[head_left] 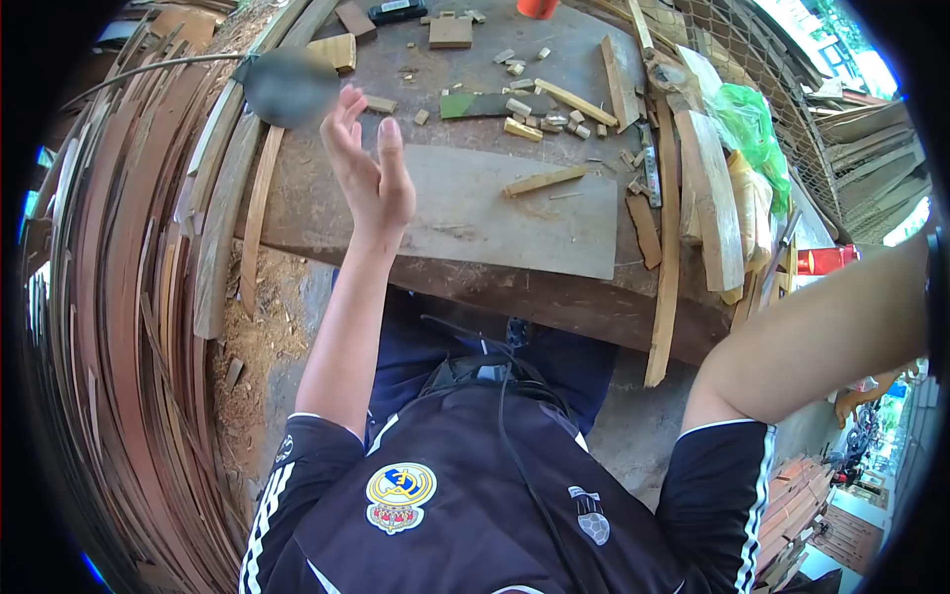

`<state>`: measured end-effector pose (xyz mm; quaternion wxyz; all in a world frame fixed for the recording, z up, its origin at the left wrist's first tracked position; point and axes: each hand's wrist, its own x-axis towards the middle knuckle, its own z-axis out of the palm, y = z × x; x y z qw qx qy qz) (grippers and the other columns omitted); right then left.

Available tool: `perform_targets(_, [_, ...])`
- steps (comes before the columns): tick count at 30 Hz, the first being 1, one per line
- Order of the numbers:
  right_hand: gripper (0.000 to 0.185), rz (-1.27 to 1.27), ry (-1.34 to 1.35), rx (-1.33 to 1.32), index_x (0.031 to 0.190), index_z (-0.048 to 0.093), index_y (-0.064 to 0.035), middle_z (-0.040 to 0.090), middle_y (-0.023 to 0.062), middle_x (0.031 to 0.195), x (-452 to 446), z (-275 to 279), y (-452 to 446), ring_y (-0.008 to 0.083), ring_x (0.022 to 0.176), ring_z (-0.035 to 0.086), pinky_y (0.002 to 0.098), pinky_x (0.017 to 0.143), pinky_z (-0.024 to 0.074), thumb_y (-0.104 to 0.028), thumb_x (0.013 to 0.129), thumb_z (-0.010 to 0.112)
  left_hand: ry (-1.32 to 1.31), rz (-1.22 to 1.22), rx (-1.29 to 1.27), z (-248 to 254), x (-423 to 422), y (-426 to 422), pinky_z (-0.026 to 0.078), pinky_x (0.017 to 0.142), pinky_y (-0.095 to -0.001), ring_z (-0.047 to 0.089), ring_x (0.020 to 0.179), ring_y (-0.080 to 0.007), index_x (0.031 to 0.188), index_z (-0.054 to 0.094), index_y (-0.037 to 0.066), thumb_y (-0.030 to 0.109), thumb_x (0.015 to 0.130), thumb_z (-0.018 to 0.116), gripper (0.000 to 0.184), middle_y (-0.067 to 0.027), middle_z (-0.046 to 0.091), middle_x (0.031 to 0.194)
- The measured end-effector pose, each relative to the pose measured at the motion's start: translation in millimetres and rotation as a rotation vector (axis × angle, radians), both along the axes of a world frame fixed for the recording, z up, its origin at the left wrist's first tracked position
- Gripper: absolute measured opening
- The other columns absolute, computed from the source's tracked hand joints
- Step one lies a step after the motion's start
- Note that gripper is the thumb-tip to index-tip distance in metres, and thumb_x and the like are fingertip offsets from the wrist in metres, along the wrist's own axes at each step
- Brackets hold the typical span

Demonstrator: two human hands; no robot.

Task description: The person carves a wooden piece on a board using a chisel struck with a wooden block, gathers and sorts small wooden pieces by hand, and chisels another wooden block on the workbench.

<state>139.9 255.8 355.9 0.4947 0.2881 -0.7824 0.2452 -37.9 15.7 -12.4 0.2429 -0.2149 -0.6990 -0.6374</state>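
My left hand (368, 168) is raised over the left part of the work table (307, 198). Its fingers are apart, thumb up, and it holds nothing. Beside the fingertips is a round grey shape (290, 87), too blurred to name, with a dark cable (163, 65) running to it from the left. Below the hand lies a flat pale board (465, 223) with a short wooden stick (544, 180) on it. My right arm stretches out to the right edge, and its hand is out of view.
Several small wood offcuts (524, 127) lie about a dark strip (475, 105). Long planks (708, 198) and a green plastic bag (752, 139) line the table's right side. Stacked boards (99, 297) fill the left. An orange cup (537, 8) stands at the back.
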Motion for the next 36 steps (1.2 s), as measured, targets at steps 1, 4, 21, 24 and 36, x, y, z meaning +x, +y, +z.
perform_targets(1, [0.088,-0.008,0.025,0.005,0.16,-0.006,-0.0154,0.015,0.0116,0.167,-2.0,-14.6,4.5,0.0339,0.146,0.033,0.0557,0.119,0.0231,-0.061,0.102,0.041,-0.016,-0.004,-0.003,-2.2,1.8,1.2,0.035,0.116,-0.0545,0.046,0.136,-0.0319,0.15,0.036,-0.001,0.034,0.105,0.055,0.059,-0.019,0.043,0.147])
perform_targets(4, [0.051,0.136,0.209,-0.406,0.144,0.029,-0.0021,0.044,0.0213,0.141,-10.1,-89.5,29.4,0.0328,0.115,0.056,0.0467,0.093,0.0457,-0.031,0.104,0.044,-0.036,0.015,-0.043,-12.1,1.5,-1.2,0.037,0.113,-0.0539,0.047,0.134,-0.0317,0.151,0.036,0.001,0.031,0.104,0.057,0.059,-0.0177,0.043,0.146])
perform_targets(21, [0.038,-0.421,-0.5,-0.832,0.143,0.053,0.0006,0.065,0.0044,0.092,21.2,-402.4,16.8,0.0078,0.081,0.061,0.0219,0.075,0.0504,-0.007,0.106,0.057,-0.176,0.009,-0.76,7.7,-66.3,-48.6,0.056,0.079,-0.0362,0.07,0.083,-0.0226,0.104,0.074,0.004,0.006,0.09,0.071,0.014,-0.0098,0.073,0.096])
perform_targets(24, [0.03,-0.47,-0.439,-0.878,0.135,0.061,0.0006,0.059,0.0003,0.087,27.9,-415.6,28.9,0.0047,0.075,0.051,0.0202,0.067,0.042,-0.005,0.105,0.057,-0.246,-0.079,-0.91,15.4,-76.6,-40.7,0.056,0.079,-0.034,0.072,0.084,-0.021,0.105,0.076,0.003,0.01,0.091,0.073,0.017,-0.0113,0.076,0.098])
perform_targets(36, [0.02,-0.62,-0.389,-0.892,0.117,0.072,-0.0038,0.059,-0.0011,0.079,24.1,-415.6,32.5,0.006,0.067,0.048,0.024,0.059,0.0384,-0.003,0.099,0.062,-0.274,-0.086,-1.235,11.1,-87.0,21.9,0.056,0.09,-0.0422,0.073,0.1,-0.0285,0.106,0.077,0.01,0.028,0.089,0.076,0.025,-0.0098,0.077,0.104])
